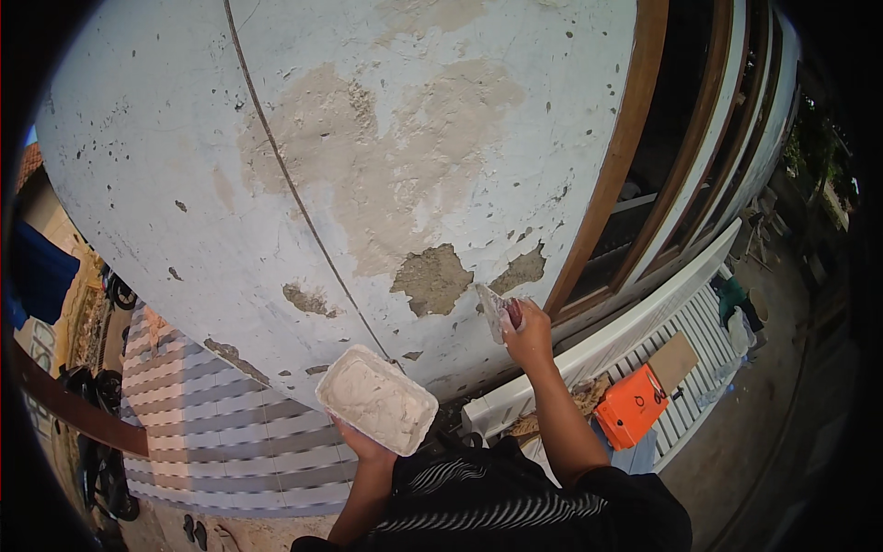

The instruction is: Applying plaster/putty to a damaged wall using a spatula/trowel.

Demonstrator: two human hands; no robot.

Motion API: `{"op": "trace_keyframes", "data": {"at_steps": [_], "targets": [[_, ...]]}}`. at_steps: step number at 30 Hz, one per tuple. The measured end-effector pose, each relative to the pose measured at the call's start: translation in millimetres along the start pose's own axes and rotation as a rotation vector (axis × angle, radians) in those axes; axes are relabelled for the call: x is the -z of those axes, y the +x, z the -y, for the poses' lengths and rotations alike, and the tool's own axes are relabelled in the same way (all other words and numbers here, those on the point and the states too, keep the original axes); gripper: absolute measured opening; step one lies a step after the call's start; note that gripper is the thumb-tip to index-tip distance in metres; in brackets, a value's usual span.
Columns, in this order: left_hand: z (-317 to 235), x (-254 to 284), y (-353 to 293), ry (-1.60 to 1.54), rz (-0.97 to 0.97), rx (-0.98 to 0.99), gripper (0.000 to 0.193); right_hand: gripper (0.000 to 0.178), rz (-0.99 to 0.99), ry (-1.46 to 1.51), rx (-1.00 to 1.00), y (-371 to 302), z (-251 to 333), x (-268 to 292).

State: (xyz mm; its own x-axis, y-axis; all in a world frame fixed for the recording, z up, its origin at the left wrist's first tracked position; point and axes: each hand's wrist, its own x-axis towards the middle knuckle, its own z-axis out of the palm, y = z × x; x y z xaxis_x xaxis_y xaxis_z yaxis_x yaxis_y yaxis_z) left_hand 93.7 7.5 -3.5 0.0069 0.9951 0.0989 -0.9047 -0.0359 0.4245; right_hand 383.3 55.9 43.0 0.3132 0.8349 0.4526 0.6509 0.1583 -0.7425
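My left hand [366, 443] grips a white rectangular tub [424, 425] from below and the side. Cream-coloured filler paste [375, 397] fills much of it. My right hand [528, 333] is closed round the handle of a putty knife [494, 311], whose wide blade is smeared with paste. The blade is close to the white wall [543, 166], beside two bare patches where the paint has come off; whether it touches cannot be made out. Above the larger bare patch [434, 281] spreads a broad beige area of filler [395, 166].
A dark cable [276, 152] runs down the wall. Brown wooden window frames [607, 175] stand to the right. Below them, a white slatted bench [685, 419] carries an orange box [632, 407] and a cardboard piece [673, 360]. Striped tiles [230, 442] cover the floor at left, with sandals [195, 532] nearby.
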Motion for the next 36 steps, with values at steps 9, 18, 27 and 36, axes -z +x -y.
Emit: {"op": "trace_keyframes", "data": {"at_steps": [9,18,27,36], "targets": [[-5,1,-25,0.031,-0.104,-0.070,0.074,0.016,-0.050,0.001,-0.023,5,3,12],[-12,-2,-51,0.060,-0.113,-0.155,0.072,0.011,-0.095,0.051,0.026,20,-5,22],[-15,-10,-72,0.066,-0.073,-0.180,0.072,0.014,-0.055,0.003,-0.037,14,-7,27],[-20,-12,-84,0.052,-0.098,-0.153,0.071,0.014,-0.227,0.120,-0.060,20,3,34]]}}
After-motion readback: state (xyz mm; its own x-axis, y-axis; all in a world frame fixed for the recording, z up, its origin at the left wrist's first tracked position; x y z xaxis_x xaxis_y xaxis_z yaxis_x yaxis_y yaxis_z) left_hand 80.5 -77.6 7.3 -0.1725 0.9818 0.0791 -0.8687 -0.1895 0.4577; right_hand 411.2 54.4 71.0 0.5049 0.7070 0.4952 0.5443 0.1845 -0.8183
